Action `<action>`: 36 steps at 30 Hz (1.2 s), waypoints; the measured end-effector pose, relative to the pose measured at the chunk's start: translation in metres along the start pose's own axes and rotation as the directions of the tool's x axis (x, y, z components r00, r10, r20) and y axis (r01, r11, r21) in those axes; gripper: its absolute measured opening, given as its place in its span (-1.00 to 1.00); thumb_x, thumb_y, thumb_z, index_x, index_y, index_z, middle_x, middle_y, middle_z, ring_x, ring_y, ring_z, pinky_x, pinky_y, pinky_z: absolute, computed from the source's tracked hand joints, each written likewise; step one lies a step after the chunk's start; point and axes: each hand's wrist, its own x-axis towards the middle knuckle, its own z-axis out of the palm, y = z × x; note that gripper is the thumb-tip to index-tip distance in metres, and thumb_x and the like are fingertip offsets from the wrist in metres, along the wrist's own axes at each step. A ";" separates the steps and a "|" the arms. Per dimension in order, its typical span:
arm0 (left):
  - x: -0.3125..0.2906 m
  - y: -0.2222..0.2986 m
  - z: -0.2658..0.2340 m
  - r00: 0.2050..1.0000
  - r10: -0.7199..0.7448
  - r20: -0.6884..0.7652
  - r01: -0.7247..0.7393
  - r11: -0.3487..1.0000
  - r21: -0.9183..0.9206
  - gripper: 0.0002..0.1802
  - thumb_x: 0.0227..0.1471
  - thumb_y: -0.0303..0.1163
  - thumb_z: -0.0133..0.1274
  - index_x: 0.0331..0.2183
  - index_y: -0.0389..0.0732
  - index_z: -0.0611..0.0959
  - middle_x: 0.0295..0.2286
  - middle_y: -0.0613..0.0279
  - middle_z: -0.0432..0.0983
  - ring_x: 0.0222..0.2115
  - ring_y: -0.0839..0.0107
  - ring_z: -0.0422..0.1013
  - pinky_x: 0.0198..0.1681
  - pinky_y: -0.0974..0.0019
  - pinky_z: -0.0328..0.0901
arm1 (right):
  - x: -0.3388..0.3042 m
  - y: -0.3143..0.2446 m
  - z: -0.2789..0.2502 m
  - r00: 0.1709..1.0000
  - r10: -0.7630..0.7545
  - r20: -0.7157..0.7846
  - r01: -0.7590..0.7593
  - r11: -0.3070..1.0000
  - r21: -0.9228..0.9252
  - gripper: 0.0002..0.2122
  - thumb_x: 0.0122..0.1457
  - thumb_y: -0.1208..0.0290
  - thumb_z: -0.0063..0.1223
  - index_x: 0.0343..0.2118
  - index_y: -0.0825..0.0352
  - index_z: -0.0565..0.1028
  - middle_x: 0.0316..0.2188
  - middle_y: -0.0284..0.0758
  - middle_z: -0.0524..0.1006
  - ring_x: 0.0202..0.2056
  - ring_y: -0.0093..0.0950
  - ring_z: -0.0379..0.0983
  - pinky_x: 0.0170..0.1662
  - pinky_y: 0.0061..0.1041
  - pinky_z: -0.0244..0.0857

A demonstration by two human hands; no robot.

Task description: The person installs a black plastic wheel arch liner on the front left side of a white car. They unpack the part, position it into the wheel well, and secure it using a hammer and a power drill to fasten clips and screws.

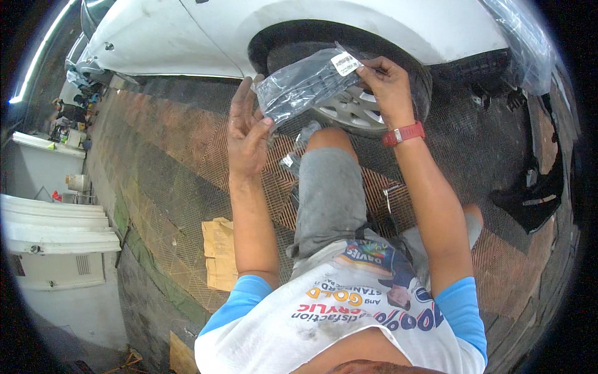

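L hand: half open, thumb on bag, grip unclear | R hand: pinches bag corner | bag inside hard 2 see

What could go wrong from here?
1. Right hand pinches one corner of the clear plastic bag, left hand at the other end; slick film could slip.
2. Another plastic packet shows beside the left knee; shifting the leg might crush it.
3. The alloy wheel is behind the bag; knuckles could knock it.
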 end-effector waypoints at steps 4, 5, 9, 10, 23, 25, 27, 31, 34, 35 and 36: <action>0.001 -0.006 -0.003 1.000 -0.008 -0.001 0.009 0.993 0.114 -0.15 -0.09 -0.80 0.00 0.27 -0.28 0.22 0.26 -0.12 0.08 0.17 0.09 0.28 0.18 0.13 0.35 | 0.001 0.007 -0.006 0.997 -0.078 -0.015 0.076 0.993 -0.093 -0.88 0.13 0.55 0.23 -0.31 0.48 0.60 -0.36 -0.26 0.64 -0.35 -0.57 0.56 -0.28 -0.59 0.45; 0.001 -0.007 -0.004 1.000 -0.008 0.009 0.007 0.992 0.128 -0.14 -0.10 -0.80 0.00 0.27 -0.27 0.22 0.26 -0.12 0.07 0.17 0.09 0.28 0.18 0.13 0.35 | 0.001 0.008 -0.008 0.998 -0.067 -0.022 0.064 0.993 -0.097 -0.88 0.13 0.54 0.23 -0.31 0.48 0.61 -0.36 -0.27 0.64 -0.35 -0.57 0.56 -0.28 -0.59 0.45; 0.001 -0.011 -0.009 1.000 -0.001 0.026 -0.003 0.987 0.159 -0.10 -0.15 -0.82 -0.02 0.28 -0.29 0.20 0.27 -0.11 0.08 0.17 0.12 0.27 0.18 0.19 0.34 | -0.005 0.002 -0.009 0.999 -0.026 -0.022 0.024 0.996 -0.081 -0.86 0.11 0.53 0.25 -0.30 0.48 0.62 -0.36 -0.26 0.65 -0.35 -0.59 0.56 -0.28 -0.61 0.43; 0.001 -0.011 -0.008 0.999 -0.014 0.029 0.009 0.988 0.152 -0.08 -0.16 -0.83 -0.04 0.29 -0.29 0.18 0.28 -0.10 0.07 0.18 0.14 0.26 0.19 0.21 0.31 | -0.006 0.001 -0.010 1.000 -0.018 -0.015 0.017 0.997 -0.069 -0.85 0.11 0.52 0.26 -0.29 0.48 0.62 -0.35 -0.26 0.65 -0.34 -0.59 0.56 -0.28 -0.61 0.43; 0.000 -0.015 -0.021 0.995 0.007 -0.104 0.013 0.981 0.194 -0.20 -0.04 -0.81 -0.08 0.27 -0.31 0.20 0.25 -0.13 0.13 0.21 0.16 0.24 0.18 0.25 0.32 | -0.012 0.010 -0.021 0.988 -0.062 0.145 0.093 0.971 -0.218 -0.64 0.04 0.53 0.30 -0.07 0.42 0.50 -0.15 -0.22 0.58 -0.29 -0.57 0.54 -0.22 -0.57 0.43; -0.001 -0.012 -0.018 0.987 0.028 -0.159 0.011 0.971 0.241 -0.24 0.00 -0.77 -0.05 0.26 -0.32 0.22 0.22 -0.12 0.19 0.19 0.17 0.27 0.18 0.25 0.34 | -0.025 0.006 -0.016 0.966 -0.074 0.249 0.154 0.935 -0.320 -0.45 0.03 0.57 0.31 0.12 0.37 0.39 -0.02 -0.18 0.51 -0.23 -0.59 0.52 -0.19 -0.59 0.43; 0.000 -0.006 -0.014 0.979 0.054 -0.198 0.003 0.960 0.279 -0.29 0.05 -0.73 -0.02 0.24 -0.32 0.23 0.20 -0.11 0.24 0.17 0.17 0.30 0.17 0.24 0.35 | -0.035 0.005 -0.007 0.927 -0.053 0.371 0.197 0.911 -0.362 -0.32 0.01 0.56 0.32 0.23 0.30 0.28 0.03 -0.16 0.46 -0.18 -0.53 0.51 -0.15 -0.55 0.44; 0.008 -0.008 -0.011 0.982 0.083 -0.172 -0.044 0.975 0.217 -0.38 0.17 -0.61 0.00 0.23 -0.32 0.25 0.17 -0.10 0.28 0.14 0.17 0.34 0.17 0.20 0.35 | -0.055 0.015 0.004 0.875 0.066 0.480 0.130 0.923 -0.364 -0.23 0.02 0.54 0.33 0.31 0.31 0.19 0.10 -0.11 0.41 -0.09 -0.40 0.50 -0.02 -0.44 0.41; 0.008 -0.014 -0.006 0.994 0.021 -0.110 -0.012 0.996 0.091 -0.43 0.24 -0.51 -0.01 0.24 -0.30 0.26 0.17 -0.07 0.29 0.15 0.21 0.33 0.19 0.14 0.33 | -0.068 0.040 0.018 0.910 0.073 0.408 0.048 0.959 -0.279 -0.37 -0.01 0.37 0.39 0.13 0.40 0.35 -0.10 -0.12 0.55 -0.15 -0.41 0.50 -0.10 -0.42 0.41; 0.006 -0.020 -0.008 0.995 -0.006 -0.103 0.012 0.998 0.058 -0.41 0.23 -0.49 0.00 0.25 -0.30 0.26 0.17 -0.04 0.30 0.15 0.23 0.33 0.19 0.16 0.32 | -0.072 0.043 0.020 0.904 0.139 0.405 -0.033 0.965 -0.259 -0.39 0.00 0.37 0.38 0.11 0.41 0.35 -0.13 -0.15 0.56 -0.16 -0.44 0.50 -0.11 -0.43 0.41; 0.004 -0.025 -0.007 0.995 -0.036 -0.096 0.039 0.999 0.023 -0.39 0.22 -0.48 0.02 0.26 -0.29 0.26 0.17 -0.02 0.31 0.15 0.25 0.33 0.20 0.17 0.31 | -0.077 0.042 0.025 0.893 0.207 0.400 -0.116 0.964 -0.239 -0.41 0.02 0.36 0.38 0.09 0.42 0.36 -0.16 -0.18 0.56 -0.18 -0.47 0.50 -0.13 -0.44 0.42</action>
